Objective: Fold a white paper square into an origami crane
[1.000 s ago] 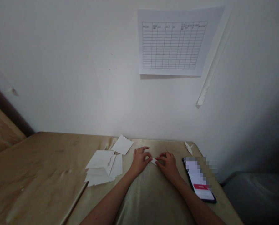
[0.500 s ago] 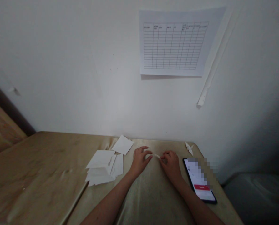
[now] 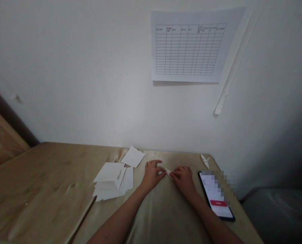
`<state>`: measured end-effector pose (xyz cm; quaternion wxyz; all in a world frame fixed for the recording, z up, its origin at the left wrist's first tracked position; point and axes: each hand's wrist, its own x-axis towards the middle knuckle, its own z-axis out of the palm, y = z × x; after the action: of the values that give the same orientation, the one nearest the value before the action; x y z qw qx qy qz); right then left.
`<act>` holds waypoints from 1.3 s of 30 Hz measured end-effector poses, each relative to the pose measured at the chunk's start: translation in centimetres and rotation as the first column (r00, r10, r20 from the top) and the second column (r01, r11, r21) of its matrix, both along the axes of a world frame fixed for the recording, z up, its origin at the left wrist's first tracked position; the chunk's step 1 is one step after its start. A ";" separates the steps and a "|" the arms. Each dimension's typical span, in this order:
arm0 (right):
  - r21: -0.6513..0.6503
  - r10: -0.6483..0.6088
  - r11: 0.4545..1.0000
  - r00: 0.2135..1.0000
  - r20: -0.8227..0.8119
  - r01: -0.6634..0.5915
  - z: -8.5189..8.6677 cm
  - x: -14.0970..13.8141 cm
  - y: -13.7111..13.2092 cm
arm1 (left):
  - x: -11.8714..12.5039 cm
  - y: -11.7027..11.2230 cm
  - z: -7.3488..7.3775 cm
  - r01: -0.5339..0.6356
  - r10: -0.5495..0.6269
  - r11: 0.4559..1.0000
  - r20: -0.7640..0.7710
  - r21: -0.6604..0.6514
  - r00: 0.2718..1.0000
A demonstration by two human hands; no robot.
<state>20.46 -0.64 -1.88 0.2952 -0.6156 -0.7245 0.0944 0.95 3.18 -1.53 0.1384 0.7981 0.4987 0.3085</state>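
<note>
A small folded piece of white paper [image 3: 168, 172] is pinched between my two hands, just above the cloth-covered table. My left hand [image 3: 152, 174] has thumb and index finger closed on the paper's left side, its other fingers raised and curved. On the right side, my right hand [image 3: 182, 178] grips the same paper between thumb and fingertips. Fingers partly cover the paper, so its exact folds cannot be made out. A white folded paper crane [image 3: 205, 161] lies near the table's back right corner, beyond my right hand.
Several loose white paper sheets [image 3: 109, 173] overlap left of my hands, with square sheets [image 3: 133, 157] behind them. A lit phone [image 3: 215, 196] lies along the right edge. The table [image 3: 51, 183] meets a wall bearing a printed chart [image 3: 189, 49].
My left thumb and index finger have closed on the paper, where they were apart from it before. The paper has turned and shows a wider face. My right hand shifted slightly.
</note>
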 end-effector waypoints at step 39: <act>0.006 -0.054 0.999 0.998 -0.034 0.054 -1.0 -0.1 0.3 | 1.1 -0.2 0.3 -0.025 0.028 0.985 0.013 -0.169 1.000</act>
<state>20.33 -0.34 -2.83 0.3119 -0.6323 -0.7028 0.0945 2.00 2.93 -1.24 0.2053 0.7744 0.5326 0.2730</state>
